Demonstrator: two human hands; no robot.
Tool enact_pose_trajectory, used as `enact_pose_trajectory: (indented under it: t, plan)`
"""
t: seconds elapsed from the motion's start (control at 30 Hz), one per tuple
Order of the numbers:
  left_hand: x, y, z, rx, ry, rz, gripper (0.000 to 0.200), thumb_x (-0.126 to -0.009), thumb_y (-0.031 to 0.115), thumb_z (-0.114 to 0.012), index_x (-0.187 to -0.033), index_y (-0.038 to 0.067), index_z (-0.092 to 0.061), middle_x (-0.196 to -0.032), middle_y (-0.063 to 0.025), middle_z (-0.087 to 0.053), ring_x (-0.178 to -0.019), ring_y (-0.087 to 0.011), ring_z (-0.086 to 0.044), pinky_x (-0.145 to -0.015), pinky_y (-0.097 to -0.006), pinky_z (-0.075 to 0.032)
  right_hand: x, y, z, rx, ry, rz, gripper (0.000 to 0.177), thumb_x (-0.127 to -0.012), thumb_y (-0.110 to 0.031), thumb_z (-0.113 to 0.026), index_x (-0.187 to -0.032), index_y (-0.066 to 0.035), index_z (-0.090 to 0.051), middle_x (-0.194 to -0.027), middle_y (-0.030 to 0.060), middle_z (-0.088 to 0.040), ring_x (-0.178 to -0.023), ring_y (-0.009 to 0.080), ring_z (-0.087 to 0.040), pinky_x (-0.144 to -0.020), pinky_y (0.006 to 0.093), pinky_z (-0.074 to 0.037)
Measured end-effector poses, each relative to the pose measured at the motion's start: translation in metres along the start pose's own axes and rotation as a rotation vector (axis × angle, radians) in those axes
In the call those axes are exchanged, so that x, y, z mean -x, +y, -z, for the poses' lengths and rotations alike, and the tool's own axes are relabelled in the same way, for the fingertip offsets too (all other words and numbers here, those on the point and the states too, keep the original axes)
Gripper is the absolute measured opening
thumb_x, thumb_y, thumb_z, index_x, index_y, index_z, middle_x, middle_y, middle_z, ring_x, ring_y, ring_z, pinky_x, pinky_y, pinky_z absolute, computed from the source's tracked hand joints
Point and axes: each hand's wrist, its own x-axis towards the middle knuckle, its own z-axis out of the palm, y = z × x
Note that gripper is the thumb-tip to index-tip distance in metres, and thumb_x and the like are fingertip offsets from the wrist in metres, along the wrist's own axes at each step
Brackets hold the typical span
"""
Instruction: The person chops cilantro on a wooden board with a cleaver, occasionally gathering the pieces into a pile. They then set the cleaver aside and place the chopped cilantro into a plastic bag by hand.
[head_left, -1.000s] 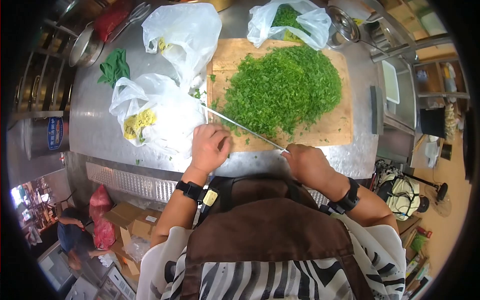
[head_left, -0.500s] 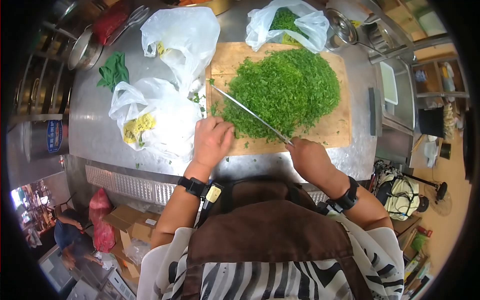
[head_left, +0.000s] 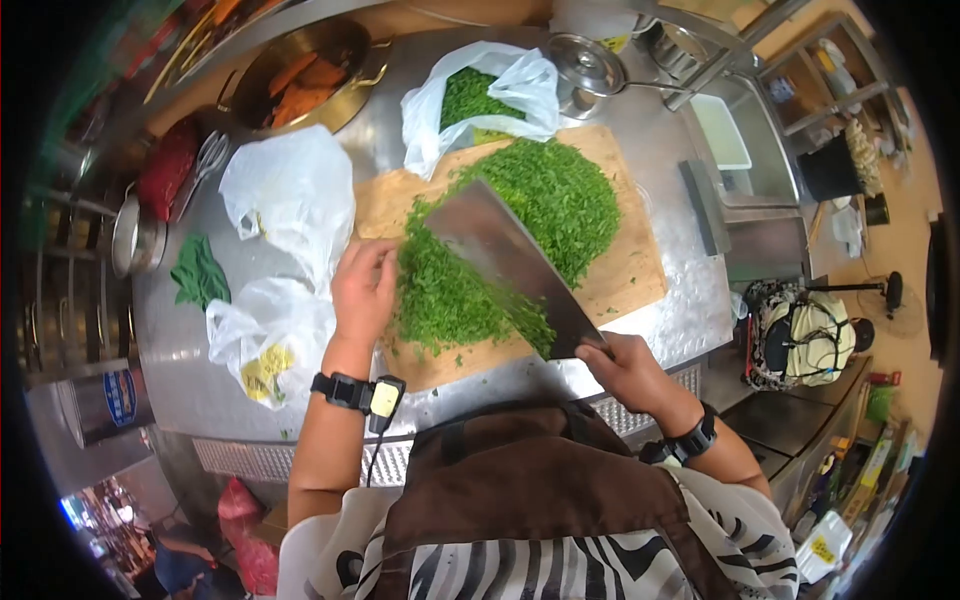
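My right hand (head_left: pixel 622 368) is closed round the handle of a broad cleaver (head_left: pixel 515 265). The blade lies tilted with its wide face showing, over the chopped green herbs (head_left: pixel 555 200), and bits of herb cling to it. Part of the heap is hidden under the blade. At the heap's left edge my left hand (head_left: pixel 362 292) rests by the wooden cutting board (head_left: pixel 625 285), its fingers loosely bent and holding nothing that shows.
White plastic bags (head_left: pixel 290 190) lie left of the board beside a green cloth (head_left: pixel 202 270). Behind the board sits a bag of herbs (head_left: pixel 480 100), near a lidded pot (head_left: pixel 585 65). A large pot (head_left: pixel 310 75) stands at the back left, a sink (head_left: pixel 745 170) at the right.
The cleaver has turned from edge-on to showing its flat face, and herbs now lie on it. My left hand has lifted from beside the heap's front. The head view has shifted.
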Motion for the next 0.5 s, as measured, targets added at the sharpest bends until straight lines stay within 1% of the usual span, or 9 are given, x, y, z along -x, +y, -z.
enact_pose_trajectory:
  t: [0.07,0.1,0.13,0.2,0.23,0.3,0.4,0.43,0.5]
  plan:
    - [-0.032,0.003,-0.022,0.012,-0.231,-0.031,0.012,-0.087,0.004,-0.065,-0.098,0.005,-0.068,-0.094,-0.0132,-0.064,-0.077,-0.0295,-0.064,-0.07,-0.0372,-0.052,0.013,0.019,0.007,-0.164,0.023,-0.15,0.026,-0.097,-0.021,-0.063,-0.089,0.004,-0.061,-0.061,0.0078,-0.053,-0.057,0.0154,-0.048,-0.055,0.0349,-0.043]
    - [-0.047,-0.002,-0.04,-0.089,-0.307,-0.084,0.016,-0.086,0.008,-0.067,-0.103,0.006,-0.068,-0.099,-0.0141,-0.065,-0.084,-0.0314,-0.065,-0.074,-0.039,-0.052,0.019,0.018,0.01,-0.263,0.041,-0.238,0.027,-0.098,-0.021,-0.062,-0.084,0.002,-0.059,-0.062,0.0004,-0.048,-0.062,0.0082,-0.04,-0.053,0.0299,-0.038]
    - [-0.064,0.002,-0.054,-0.089,-0.308,-0.091,0.016,-0.086,0.008,-0.067,-0.103,0.006,-0.068,-0.099,-0.0141,-0.065,-0.084,-0.0314,-0.065,-0.074,-0.039,-0.052,0.025,0.019,0.014,-0.267,0.047,-0.235,0.027,-0.098,-0.021,-0.062,-0.084,0.002,-0.059,-0.062,0.0004,-0.048,-0.062,0.0082,-0.04,-0.053,0.0299,-0.038]
    - [-0.094,0.013,-0.085,-0.016,-0.346,-0.168,0.021,-0.086,0.011,-0.067,-0.106,0.008,-0.068,-0.102,-0.0143,-0.065,-0.092,-0.0338,-0.064,-0.079,-0.042,-0.052,0.035,0.025,0.018,-0.353,0.108,-0.334,0.03,-0.099,-0.02,-0.061,-0.077,0.0,-0.056,-0.061,-0.002,-0.048,-0.06,0.0064,-0.039,-0.051,0.0276,-0.036]
    - [-0.109,0.011,-0.103,-0.02,-0.348,-0.172,0.021,-0.086,0.011,-0.067,-0.106,0.008,-0.068,-0.102,-0.0143,-0.065,-0.092,-0.0338,-0.064,-0.079,-0.042,-0.052,0.041,0.036,0.015,-0.376,0.151,-0.326,0.033,-0.1,-0.019,-0.059,-0.073,-0.002,-0.053,-0.059,-0.0029,-0.047,-0.057,0.0052,-0.039,-0.05,0.0263,-0.034]
    - [-0.129,-0.002,-0.144,-0.085,-0.398,-0.309,0.025,-0.085,0.013,-0.067,-0.11,0.009,-0.068,-0.104,-0.0141,-0.065,-0.098,-0.0346,-0.063,-0.083,-0.0437,-0.052,0.049,0.036,0.018,-0.406,0.176,-0.332,0.033,-0.1,-0.019,-0.058,-0.072,-0.002,-0.053,-0.059,-0.003,-0.047,-0.056,0.0053,-0.039,-0.049,0.0264,-0.034]
    - [-0.142,-0.011,-0.182,-0.102,-0.42,-0.345,0.024,-0.084,0.014,-0.068,-0.108,0.01,-0.068,-0.102,-0.0141,-0.066,-0.096,-0.0353,-0.063,-0.084,-0.0443,-0.052,0.056,0.045,0.021,-0.428,0.218,-0.317,0.033,-0.101,-0.017,-0.057,-0.072,-0.003,-0.053,-0.058,-0.0027,-0.047,-0.054,0.0055,-0.041,-0.049,0.0264,-0.035]
    - [-0.144,-0.008,-0.184,-0.106,-0.423,-0.346,0.024,-0.084,0.014,-0.068,-0.108,0.01,-0.068,-0.102,-0.0141,-0.066,-0.096,-0.0353,-0.063,-0.084,-0.0443,-0.052,0.057,0.044,0.024,-0.422,0.233,-0.336,0.033,-0.101,-0.017,-0.057,-0.071,-0.003,-0.053,-0.058,-0.0025,-0.047,-0.054,0.0057,-0.041,-0.049,0.0264,-0.035]
    - [-0.148,-0.001,-0.186,-0.226,-0.549,-0.196,0.019,-0.084,0.015,-0.068,-0.102,0.01,-0.069,-0.095,-0.0133,-0.068,-0.095,-0.034,-0.064,-0.083,-0.0446,-0.052,0.059,0.05,0.026,-0.417,0.245,-0.353,0.034,-0.101,-0.018,-0.057,-0.071,-0.003,-0.053,-0.058,-0.0023,-0.047,-0.054,0.0059,-0.041,-0.049,0.0264,-0.035]
